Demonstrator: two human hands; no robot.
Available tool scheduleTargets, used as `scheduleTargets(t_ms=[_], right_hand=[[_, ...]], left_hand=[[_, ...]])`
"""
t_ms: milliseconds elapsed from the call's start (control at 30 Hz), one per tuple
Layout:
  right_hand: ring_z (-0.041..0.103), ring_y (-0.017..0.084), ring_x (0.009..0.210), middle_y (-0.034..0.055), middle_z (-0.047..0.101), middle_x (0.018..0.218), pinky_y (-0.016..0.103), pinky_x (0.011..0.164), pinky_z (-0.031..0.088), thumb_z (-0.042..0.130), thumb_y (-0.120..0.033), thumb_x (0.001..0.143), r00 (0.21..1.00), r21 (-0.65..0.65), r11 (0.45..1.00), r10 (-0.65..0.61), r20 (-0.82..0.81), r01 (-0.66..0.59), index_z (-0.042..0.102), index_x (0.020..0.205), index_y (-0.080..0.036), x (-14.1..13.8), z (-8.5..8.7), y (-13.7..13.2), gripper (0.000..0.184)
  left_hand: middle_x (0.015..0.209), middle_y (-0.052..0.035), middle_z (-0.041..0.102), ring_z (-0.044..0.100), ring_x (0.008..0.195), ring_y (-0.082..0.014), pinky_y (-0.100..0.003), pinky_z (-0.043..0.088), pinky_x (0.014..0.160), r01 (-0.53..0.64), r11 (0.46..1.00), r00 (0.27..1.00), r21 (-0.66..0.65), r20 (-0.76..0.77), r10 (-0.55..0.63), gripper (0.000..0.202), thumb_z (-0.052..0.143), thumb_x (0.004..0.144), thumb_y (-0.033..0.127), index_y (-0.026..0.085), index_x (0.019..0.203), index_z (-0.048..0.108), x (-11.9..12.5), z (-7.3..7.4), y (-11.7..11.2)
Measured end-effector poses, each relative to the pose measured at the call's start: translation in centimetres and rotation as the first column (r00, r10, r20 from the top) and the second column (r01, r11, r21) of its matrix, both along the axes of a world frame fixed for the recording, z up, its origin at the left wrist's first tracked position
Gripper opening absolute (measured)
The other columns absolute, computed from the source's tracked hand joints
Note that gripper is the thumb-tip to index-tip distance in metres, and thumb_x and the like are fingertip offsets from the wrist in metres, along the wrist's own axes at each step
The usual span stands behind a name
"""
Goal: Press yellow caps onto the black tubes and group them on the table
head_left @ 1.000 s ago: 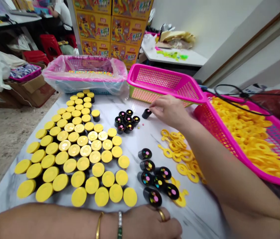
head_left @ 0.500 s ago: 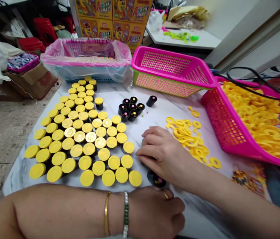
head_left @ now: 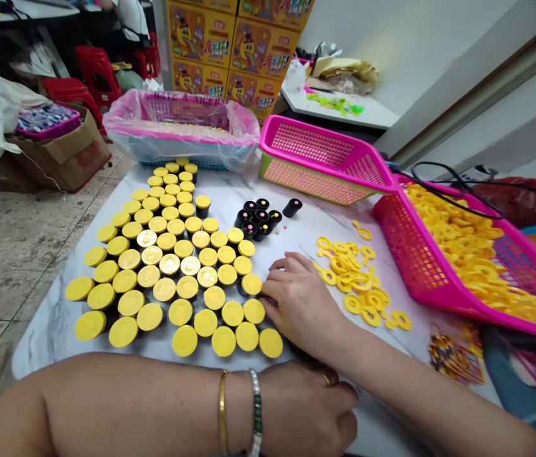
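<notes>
My left hand [head_left: 306, 406], with a gold bangle and a beaded bracelet at the wrist, is low in front, fingers curled. By its thumb a black cup [head_left: 309, 359] shows only a dark sliver; the hand seems closed around it. My right hand [head_left: 296, 304] reaches in from the right, its fingers bent, tips beside a yellow-capped cup [head_left: 251, 284]. What lies under its palm is hidden. Many yellow-capped cups [head_left: 169, 263] stand packed on the left. Beyond my right hand is a cluster of uncapped black cups [head_left: 261, 218] with pink and yellow beads. One more black cup [head_left: 292, 207] stands apart.
Loose yellow ring-shaped pieces [head_left: 353, 273] lie to the right. A pink basket [head_left: 405, 254] holds more of them. At the back are a plastic-lined basket of beads [head_left: 182, 155] and a pink-and-green basket [head_left: 315, 181]. Small printed packets [head_left: 455, 355] lie lower right.
The view has tilted up and shifted slightly. My right hand has drawn closer to the rightmost capped cups. The black cup between my hands, showing beads before, is now mostly covered.
</notes>
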State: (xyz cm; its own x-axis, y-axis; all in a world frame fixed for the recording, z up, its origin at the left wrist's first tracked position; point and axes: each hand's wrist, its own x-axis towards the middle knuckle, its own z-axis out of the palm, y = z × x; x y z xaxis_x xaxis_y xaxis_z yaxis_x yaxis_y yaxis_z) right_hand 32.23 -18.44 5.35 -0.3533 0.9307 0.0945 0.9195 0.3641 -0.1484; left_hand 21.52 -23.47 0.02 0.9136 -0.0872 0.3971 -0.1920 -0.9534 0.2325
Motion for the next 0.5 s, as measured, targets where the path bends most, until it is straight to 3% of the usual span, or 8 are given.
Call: scheduleTargets(t_ms=[233,367,500], right_hand=[[0.061,0.026,0.100,0.0057,0.070,0.074,0.046,0.114,0.026,0.062,-0.010,0.075,0.991,0.066,0.996,0.044,0.124,-0.053,0.068,0.067,-0.017,-0.5,-0.5,-0.1,0.012],[0.062,0.023,0.093,0.0038,0.069,0.071,0.043,0.113,0.028,0.062,-0.014,0.075,0.996,0.014,0.998,0.056,0.066,-0.057,0.067,0.067,-0.019,0.6,1.1,0.5,0.011],[0.063,0.020,0.081,0.0041,0.069,0.072,0.042,0.106,0.034,0.059,-0.015,0.076,0.992,0.111,0.988,-0.114,0.060,0.107,0.067,0.065,-0.019,3.7,3.2,3.4,0.014]], left_hand=[[0.082,-0.0053,0.055,0.052,0.072,-0.0169,-0.029,0.037,0.060,-0.044,0.999,0.998,0.022,0.036,0.043,0.015,0.054,0.087,0.021,0.015,0.074,0.056,0.6,-1.0,-0.5],[0.072,-0.0021,0.048,0.050,0.063,-0.0154,-0.028,0.034,0.054,-0.073,0.997,0.994,0.037,0.088,0.070,0.017,0.056,0.087,0.022,0.014,0.072,0.057,1.1,-1.3,-0.4],[0.071,-0.0010,0.047,0.052,0.064,-0.0169,-0.026,0.028,0.045,-0.092,0.996,0.988,0.020,0.123,0.089,0.017,0.062,0.086,0.028,0.016,0.075,0.057,1.9,-2.4,-0.7]])
